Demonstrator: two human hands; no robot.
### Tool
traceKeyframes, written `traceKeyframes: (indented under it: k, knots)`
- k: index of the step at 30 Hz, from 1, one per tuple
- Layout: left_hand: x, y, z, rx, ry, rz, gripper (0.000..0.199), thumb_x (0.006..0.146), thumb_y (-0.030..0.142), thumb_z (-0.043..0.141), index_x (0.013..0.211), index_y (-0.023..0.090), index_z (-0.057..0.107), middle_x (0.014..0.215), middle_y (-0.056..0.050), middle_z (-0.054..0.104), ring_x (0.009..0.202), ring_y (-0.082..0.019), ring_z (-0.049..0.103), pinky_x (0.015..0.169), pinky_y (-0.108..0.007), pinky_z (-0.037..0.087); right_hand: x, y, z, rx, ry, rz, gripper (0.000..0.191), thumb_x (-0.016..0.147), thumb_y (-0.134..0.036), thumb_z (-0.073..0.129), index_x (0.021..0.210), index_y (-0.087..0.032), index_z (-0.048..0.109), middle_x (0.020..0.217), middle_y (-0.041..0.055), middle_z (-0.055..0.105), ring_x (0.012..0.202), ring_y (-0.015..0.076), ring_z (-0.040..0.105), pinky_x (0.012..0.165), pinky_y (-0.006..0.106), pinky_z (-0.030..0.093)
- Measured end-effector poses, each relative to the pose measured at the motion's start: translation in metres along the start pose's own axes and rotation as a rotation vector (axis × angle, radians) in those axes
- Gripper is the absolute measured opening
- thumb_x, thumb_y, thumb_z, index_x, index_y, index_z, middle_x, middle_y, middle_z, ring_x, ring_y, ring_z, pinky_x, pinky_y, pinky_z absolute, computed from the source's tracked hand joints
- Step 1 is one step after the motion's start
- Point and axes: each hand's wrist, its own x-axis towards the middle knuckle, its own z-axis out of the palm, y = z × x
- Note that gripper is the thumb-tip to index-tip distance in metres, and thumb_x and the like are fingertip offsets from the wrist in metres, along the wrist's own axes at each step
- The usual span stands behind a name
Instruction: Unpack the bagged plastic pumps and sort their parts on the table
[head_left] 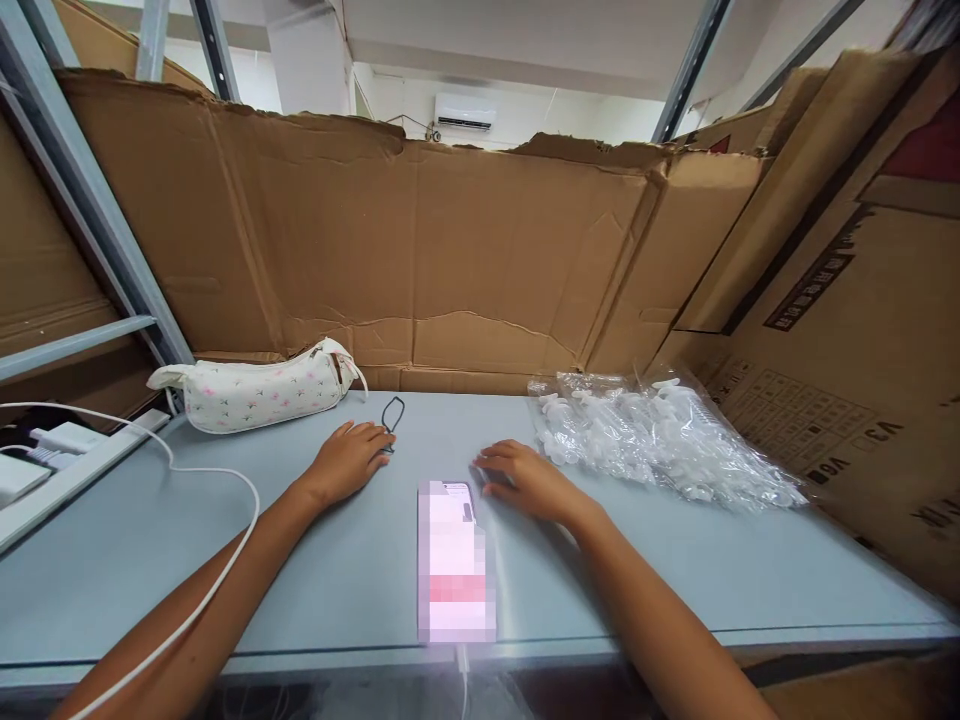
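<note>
My left hand (pixel 351 462) rests palm down on the grey-blue shelf surface (pixel 345 570), its fingers stretched out. At its fingertips lies a small dark cord loop (pixel 391 412), partly covered by them; I see no grip on it. My right hand (pixel 531 484) lies lightly bent on the same surface with fingers apart and nothing in them. Between my hands and nearer to me is a phone (pixel 456 565), its lit screen mostly blurred out, with a white cable (pixel 463 665) at its lower end.
A white flower-patterned pouch (pixel 262 390) lies at the back left. At the left edge are a white power strip (pixel 82 480) and another white cable (pixel 251 500) crossing my left forearm. Clear bags of white pieces (pixel 660 440) lie right. Cardboard (pixel 450 240) walls the back.
</note>
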Motion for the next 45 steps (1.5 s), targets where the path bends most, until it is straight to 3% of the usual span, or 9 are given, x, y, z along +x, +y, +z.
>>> traceKeyframes:
  k: [7,13,15,19,23,29,32,35,45]
  knots:
    - [-0.005,-0.023,-0.014,0.241,-0.060,-0.334,0.043,0.092,0.039,0.033,0.124,0.019,0.055,0.123,-0.014,0.059,0.113,-0.030,0.052,0.095,-0.043,0.036,-0.011,0.037,-0.021,-0.270,0.323,0.481,0.034,0.089,-0.030,0.048,0.114,-0.013,0.064,0.111,0.0131,0.067,0.102,0.0304,0.058,0.087,0.043,0.045]
    - [-0.006,-0.030,-0.017,0.353,-0.034,-0.560,0.039,0.088,0.034,0.044,0.110,0.007,0.061,0.111,-0.024,0.060,0.106,-0.039,0.054,0.087,-0.048,0.037,-0.018,0.051,-0.029,-0.360,0.296,0.734,0.038,0.090,-0.033,0.044,0.116,-0.013,0.063,0.112,0.0120,0.067,0.103,0.0291,0.059,0.085,0.038,0.044]
    - [-0.004,-0.019,-0.017,0.365,0.036,-0.521,0.037,0.087,0.032,0.047,0.110,0.008,0.060,0.114,-0.023,0.059,0.108,-0.037,0.052,0.088,-0.047,0.036,-0.017,0.050,-0.027,-0.372,0.285,0.738,0.038,0.090,-0.034,0.044,0.117,-0.014,0.062,0.112,0.0122,0.067,0.103,0.0288,0.059,0.085,0.037,0.043]
    - [0.003,0.016,-0.021,0.239,0.254,-0.303,0.032,0.087,0.030,0.048,0.113,0.014,0.059,0.112,-0.015,0.062,0.107,-0.030,0.054,0.089,-0.040,0.038,-0.014,0.048,-0.022,-0.396,0.238,0.736,0.040,0.088,-0.034,0.047,0.119,-0.013,0.061,0.112,0.0136,0.066,0.103,0.0291,0.059,0.088,0.037,0.040]
    - [0.019,0.055,-0.031,-0.071,0.351,-0.183,0.028,0.086,0.031,0.051,0.108,0.016,0.061,0.111,-0.011,0.065,0.104,-0.027,0.057,0.091,-0.038,0.039,-0.013,0.047,-0.018,-0.413,0.202,0.735,0.040,0.088,-0.033,0.047,0.119,-0.013,0.061,0.113,0.0140,0.066,0.105,0.0302,0.058,0.091,0.039,0.037]
    - [0.064,0.083,-0.056,-0.179,0.383,-0.136,0.027,0.090,0.038,0.044,0.104,0.023,0.061,0.110,-0.003,0.066,0.098,-0.019,0.061,0.077,-0.028,0.045,-0.011,0.043,-0.011,-0.426,0.181,0.739,0.038,0.087,-0.034,0.048,0.117,-0.014,0.062,0.113,0.0138,0.066,0.107,0.0297,0.057,0.097,0.042,0.032]
    - [0.083,0.079,-0.067,-0.207,0.352,-0.108,0.027,0.089,0.039,0.044,0.103,0.024,0.061,0.106,-0.003,0.068,0.092,-0.018,0.063,0.071,-0.026,0.045,-0.013,0.045,-0.009,-0.453,0.201,0.779,0.041,0.088,-0.034,0.046,0.122,-0.013,0.058,0.117,0.0151,0.063,0.114,0.0318,0.051,0.102,0.048,0.025]
    - [0.086,0.064,-0.068,-0.188,0.320,-0.075,0.024,0.085,0.035,0.048,0.099,0.022,0.063,0.102,-0.004,0.069,0.093,-0.021,0.062,0.073,-0.028,0.044,-0.015,0.048,-0.009,-0.481,0.216,0.843,0.046,0.089,-0.039,0.044,0.125,-0.012,0.055,0.120,0.0173,0.059,0.121,0.0350,0.043,0.104,0.055,0.016]
    - [0.034,0.002,-0.012,-0.138,0.251,-0.084,0.025,0.086,0.033,0.044,0.097,0.022,0.063,0.103,-0.004,0.068,0.088,-0.021,0.063,0.071,-0.029,0.044,-0.005,0.044,0.007,-0.467,0.155,0.811,0.049,0.086,-0.039,0.048,0.129,-0.014,0.052,0.137,0.0199,0.044,0.129,0.0348,0.034,0.105,0.057,0.012]
